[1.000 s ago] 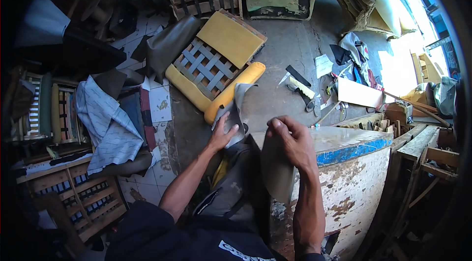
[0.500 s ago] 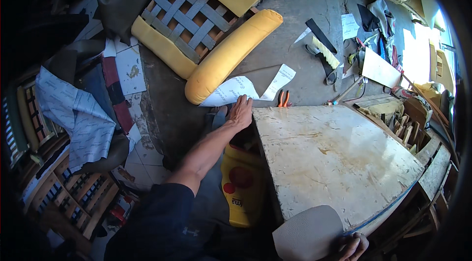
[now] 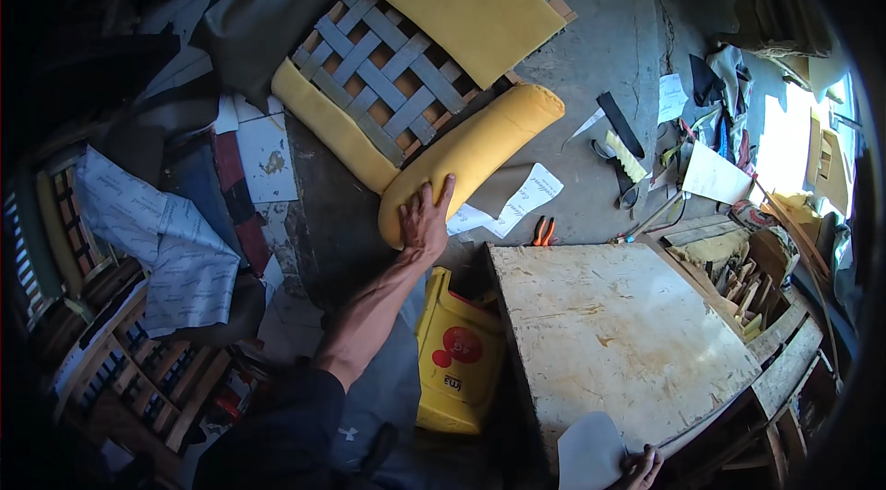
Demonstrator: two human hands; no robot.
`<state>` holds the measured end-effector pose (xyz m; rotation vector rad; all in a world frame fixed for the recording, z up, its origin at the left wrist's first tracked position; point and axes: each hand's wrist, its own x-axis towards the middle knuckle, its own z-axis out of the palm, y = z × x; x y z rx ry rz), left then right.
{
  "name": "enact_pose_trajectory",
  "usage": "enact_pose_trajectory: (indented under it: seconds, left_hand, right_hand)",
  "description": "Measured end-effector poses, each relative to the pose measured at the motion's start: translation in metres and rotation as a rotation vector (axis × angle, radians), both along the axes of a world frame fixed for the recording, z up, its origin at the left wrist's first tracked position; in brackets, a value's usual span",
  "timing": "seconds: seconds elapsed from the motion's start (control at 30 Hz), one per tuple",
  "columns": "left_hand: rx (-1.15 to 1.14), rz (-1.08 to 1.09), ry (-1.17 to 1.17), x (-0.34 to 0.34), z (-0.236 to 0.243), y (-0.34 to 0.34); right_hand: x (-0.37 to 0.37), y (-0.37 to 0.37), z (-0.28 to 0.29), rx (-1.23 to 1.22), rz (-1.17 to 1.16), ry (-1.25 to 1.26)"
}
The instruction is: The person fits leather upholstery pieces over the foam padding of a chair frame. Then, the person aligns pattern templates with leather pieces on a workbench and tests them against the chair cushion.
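Observation:
A seat frame wrapped in yellow foam has woven grey webbing [image 3: 383,52] across its middle. Along its near side runs a thick, rounded yellow padded armrest [image 3: 489,135]. My left hand [image 3: 425,218] lies on the near end of this armrest, fingers spread and nothing gripped. Partly under the armrest is a white printed backing side of upholstery material [image 3: 528,199]. At the lower right, my right hand [image 3: 644,469] pinches the edge of a cut grey upholstery piece [image 3: 589,453] by the worn board; some of its fingers are hidden.
A worn white wooden tabletop [image 3: 618,324] stands at right, orange-handled pliers [image 3: 544,232] at its far edge. Below my left arm sits a yellow plastic container [image 3: 461,356]. Printed material [image 3: 157,222] drapes over frames at left. Wood offcuts [image 3: 752,282] and scraps lie at right.
My left hand has moved from the white-backed material by the tabletop corner onto the padded armrest. My right hand still has the grey piece, now lower in view. The whole view has shifted.

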<state>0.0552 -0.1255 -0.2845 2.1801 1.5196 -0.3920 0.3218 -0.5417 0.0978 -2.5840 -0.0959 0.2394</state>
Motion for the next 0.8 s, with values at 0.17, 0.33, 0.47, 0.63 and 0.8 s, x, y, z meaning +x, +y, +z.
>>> enact_pose_trajectory:
  seconds: [0.17,0.33,0.47,0.63,0.8]
  left_hand:
    - [-0.09,-0.014,-0.26,-0.032,0.141,0.072]
    - [-0.267,-0.028,-0.414,-0.109,0.286,0.147]
    - [-0.554,-0.046,-0.417,-0.168,0.353,0.189]
    - [-0.493,-0.103,-0.411,-0.233,0.396,0.246]
    - [-0.303,-0.148,-0.466,-0.258,0.408,0.295]
  right_hand:
    - [-0.029,0.108,0.005,0.157,-0.186,0.039]
    - [-0.02,0.11,0.002,0.181,-0.132,0.108]
    - [-0.015,0.097,-0.008,0.247,-0.176,0.117]
    - [-0.016,0.14,-0.003,0.16,-0.149,0.174]
    - [-0.04,0.298,0.029,-0.259,0.324,0.154]
